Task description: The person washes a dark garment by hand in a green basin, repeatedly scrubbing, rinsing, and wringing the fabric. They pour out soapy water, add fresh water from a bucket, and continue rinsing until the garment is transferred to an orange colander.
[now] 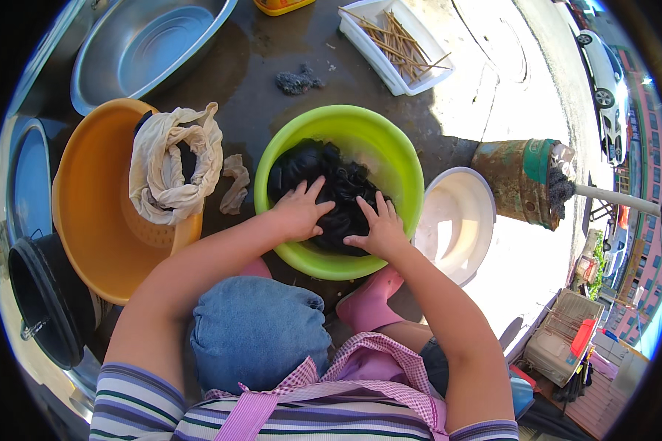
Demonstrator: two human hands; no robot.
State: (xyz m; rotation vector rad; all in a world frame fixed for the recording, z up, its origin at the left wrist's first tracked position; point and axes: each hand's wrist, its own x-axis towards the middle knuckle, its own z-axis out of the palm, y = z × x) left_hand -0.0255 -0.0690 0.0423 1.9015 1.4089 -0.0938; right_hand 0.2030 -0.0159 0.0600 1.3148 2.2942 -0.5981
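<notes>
A bright green basin (407, 158) stands on the wet ground in front of me, holding a heap of glossy black cloth (309, 162). My left hand (304, 209) rests on the left part of the cloth, its fingers spread. On the cloth's right side lies my right hand (379, 226), fingers also apart, the wrist over the basin's near right rim. Neither hand grips anything visible. Whether there is water beneath the cloth, I cannot tell.
On the left, an orange tub (88, 198) has a cream cloth (173, 162) over its rim, near a black bucket (48, 294). Metal basin (95, 81) behind; white tray of sticks (353, 33) at back. A pale basin (485, 213) and rusty bucket (507, 176) are right.
</notes>
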